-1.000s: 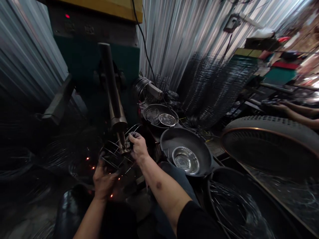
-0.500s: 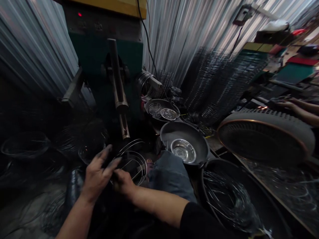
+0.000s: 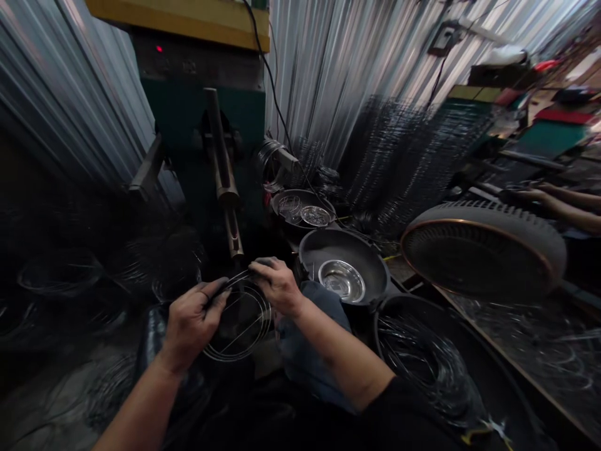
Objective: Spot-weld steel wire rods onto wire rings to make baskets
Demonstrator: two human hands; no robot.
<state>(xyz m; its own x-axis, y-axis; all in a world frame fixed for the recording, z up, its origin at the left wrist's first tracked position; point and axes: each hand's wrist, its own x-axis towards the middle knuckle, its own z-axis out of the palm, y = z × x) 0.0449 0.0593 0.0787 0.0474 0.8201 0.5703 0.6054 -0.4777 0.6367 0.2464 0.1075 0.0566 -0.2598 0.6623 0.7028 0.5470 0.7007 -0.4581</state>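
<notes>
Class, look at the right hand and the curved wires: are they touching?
Touching. The head view shows the right hand with its fingers closed on the curved wires.

The co-worker's bare forearms [image 3: 570, 203] run off at the right edge; the yellow-and-green steel machine [image 3: 188, 24] is cut off up top.
</notes>
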